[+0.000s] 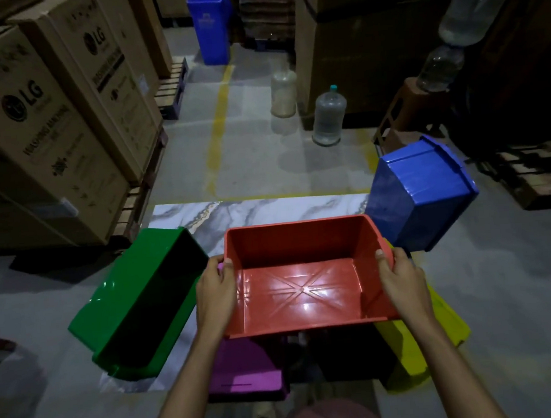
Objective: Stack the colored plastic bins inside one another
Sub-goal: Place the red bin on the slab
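I hold a red bin (302, 289) in front of me, its open top facing up. My left hand (215, 287) grips its left wall with the thumb over the rim; my right hand (403, 279) grips the right wall the same way. A green bin (136, 302) lies tipped on its side at the left. A blue bin (419, 194) lies tipped at the right, bottom toward me. Under the red bin a purple bin (244, 369) and a yellow bin (423, 345) show partly.
A marble-patterned slab (258, 212) lies on the grey floor under the bins. Tall cardboard boxes (40, 128) on pallets stand at the left. Water jugs (327, 115), a brown stool (411, 105), a blue trash bin (210, 27) and a wooden pallet (535, 175) stand beyond.
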Action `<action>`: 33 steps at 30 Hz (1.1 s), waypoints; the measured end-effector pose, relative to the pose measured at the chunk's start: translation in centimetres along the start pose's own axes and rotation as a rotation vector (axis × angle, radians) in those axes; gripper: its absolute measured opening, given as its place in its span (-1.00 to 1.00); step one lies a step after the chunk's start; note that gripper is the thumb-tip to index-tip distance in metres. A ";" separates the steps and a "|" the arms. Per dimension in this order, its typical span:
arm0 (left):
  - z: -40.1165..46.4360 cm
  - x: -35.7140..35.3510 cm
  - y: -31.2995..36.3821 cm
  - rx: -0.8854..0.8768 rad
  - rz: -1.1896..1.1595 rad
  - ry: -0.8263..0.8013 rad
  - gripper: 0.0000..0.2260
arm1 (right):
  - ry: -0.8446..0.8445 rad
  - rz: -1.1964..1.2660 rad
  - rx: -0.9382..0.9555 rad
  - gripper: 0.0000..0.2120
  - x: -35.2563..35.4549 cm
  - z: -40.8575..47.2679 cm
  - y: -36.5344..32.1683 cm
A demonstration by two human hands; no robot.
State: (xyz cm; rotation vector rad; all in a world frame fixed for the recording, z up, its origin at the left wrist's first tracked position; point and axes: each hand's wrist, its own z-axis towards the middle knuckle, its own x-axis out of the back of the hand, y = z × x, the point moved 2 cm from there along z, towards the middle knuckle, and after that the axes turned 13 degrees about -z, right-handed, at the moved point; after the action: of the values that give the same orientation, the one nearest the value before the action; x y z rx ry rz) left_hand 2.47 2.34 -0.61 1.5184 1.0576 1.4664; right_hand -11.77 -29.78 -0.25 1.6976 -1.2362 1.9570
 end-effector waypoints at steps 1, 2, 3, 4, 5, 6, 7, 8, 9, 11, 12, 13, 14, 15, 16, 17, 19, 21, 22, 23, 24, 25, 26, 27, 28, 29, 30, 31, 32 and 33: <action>0.5 0.3 0.2 -0.009 -0.019 0.002 -0.81 | 0.002 0.010 -0.006 -0.61 0.1 0.2 -0.6; 1.2 0.7 0.3 -0.016 -0.033 0.002 -0.81 | 0.002 0.022 -0.008 -0.62 0.2 0.4 -1.3; 1.8 1.0 0.4 -0.019 -0.043 -0.002 -0.80 | -0.005 0.032 -0.012 -0.63 0.4 0.6 -2.1; 2.6 1.3 0.5 -0.025 -0.052 -0.004 -0.79 | -0.011 0.035 -0.014 -0.65 0.5 0.9 -2.9; 3.4 1.5 0.7 -0.030 -0.062 -0.009 -0.78 | -0.017 0.037 -0.014 -0.66 0.7 1.3 -3.9; 4.4 1.6 0.8 -0.036 -0.067 -0.007 -0.78 | -0.021 0.030 -0.012 -0.66 0.9 1.7 -4.8; 5.4 1.7 1.1 -0.041 -0.070 -0.004 -0.77 | -0.022 0.021 -0.009 -0.66 1.1 2.2 -5.7; 6.5 1.7 1.3 -0.050 -0.071 0.000 -0.77 | -0.020 0.013 -0.004 -0.66 1.3 2.7 -6.6; 7.5 1.6 1.5 -0.060 -0.074 -0.002 -0.77 | -0.017 0.007 -0.004 -0.66 1.5 3.3 -7.3; 9.6 1.2 2.1 -0.086 -0.079 -0.012 -0.78 | -0.010 -0.011 -0.007 -0.65 1.5 4.7 -8.7; 10.8 0.9 2.3 -0.100 -0.081 -0.016 -0.78 | -0.006 -0.023 -0.008 -0.63 1.4 5.6 -9.3; 12.0 0.5 2.5 -0.107 -0.078 -0.025 -0.77 | -0.005 -0.036 -0.010 -0.61 1.2 6.5 -9.9; 13.3 0.0 2.6 -0.108 -0.062 -0.033 -0.76 | -0.007 -0.050 -0.010 -0.59 0.8 7.6 -10.4; 14.6 -0.5 2.8 -0.105 -0.034 -0.044 -0.75 | -0.011 -0.061 -0.006 -0.58 0.2 8.7 -10.9; 15.9 -1.1 2.8 -0.104 -0.004 -0.055 -0.74 | -0.017 -0.068 -0.003 -0.57 -0.4 9.9 -11.3; 17.0 -1.7 3.0 -0.096 0.021 -0.066 -0.73 | -0.026 -0.072 0.001 -0.56 -1.1 11.1 -11.6; 19.2 -3.1 3.1 -0.070 0.088 -0.074 -0.73 | -0.052 -0.086 0.007 -0.58 -2.5 13.4 -12.3; 21.3 -4.5 2.6 -0.031 0.179 -0.096 -0.72 | -0.082 -0.106 0.012 -0.61 -4.1 15.6 -12.6; 22.3 -5.2 2.0 -0.010 0.217 -0.119 -0.72 | -0.097 -0.118 0.015 -0.62 -5.0 16.6 -12.7; 23.2 -5.9 1.4 0.015 0.247 -0.142 -0.71 | -0.111 -0.128 0.014 -0.63 -6.0 17.6 -12.8; 24.3 -6.6 0.7 0.036 0.274 -0.155 -0.69 | -0.122 -0.133 0.013 -0.64 -6.9 18.6 -12.8; 25.1 -7.1 0.1 0.056 0.297 -0.161 -0.68 | -0.132 -0.135 0.014 -0.65 -7.9 19.3 -12.9; 25.8 -7.7 -0.5 0.073 0.318 -0.161 -0.67 | -0.140 -0.137 0.014 -0.66 -8.8 20.1 -12.9; 26.2 -8.2 -0.8 0.089 0.333 -0.155 -0.67 | -0.150 -0.145 0.012 -0.67 -9.8 20.7 -12.9; 26.7 -8.7 -1.3 0.097 0.345 -0.147 -0.67 | -0.165 -0.153 0.006 -0.67 -10.7 21.3 -12.9; 26.9 -9.2 -1.6 0.106 0.354 -0.145 -0.67 | -0.183 -0.156 0.003 -0.67 -11.7 21.9 -12.8; 27.3 -9.7 -2.0 0.111 0.362 -0.145 -0.67 | -0.202 -0.159 0.004 -0.66 -12.7 22.5 -12.6; 27.5 -10.1 -2.3 0.118 0.370 -0.150 -0.67 | -0.218 -0.164 0.005 -0.66 -13.5 23.1 -12.4; 27.8 -10.5 -2.8 0.115 0.375 -0.148 -0.68 | -0.230 -0.173 0.004 -0.66 -14.3 23.6 -12.2; 28.1 -10.8 -3.2 0.111 0.374 -0.145 -0.69 | -0.238 -0.179 0.005 -0.67 -15.0 24.1 -12.0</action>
State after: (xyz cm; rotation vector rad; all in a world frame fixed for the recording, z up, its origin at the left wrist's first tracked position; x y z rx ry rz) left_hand 30.43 -5.88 -8.97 1.9512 0.8091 1.5333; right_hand 16.87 -35.51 -10.03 2.0141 -1.1085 1.6962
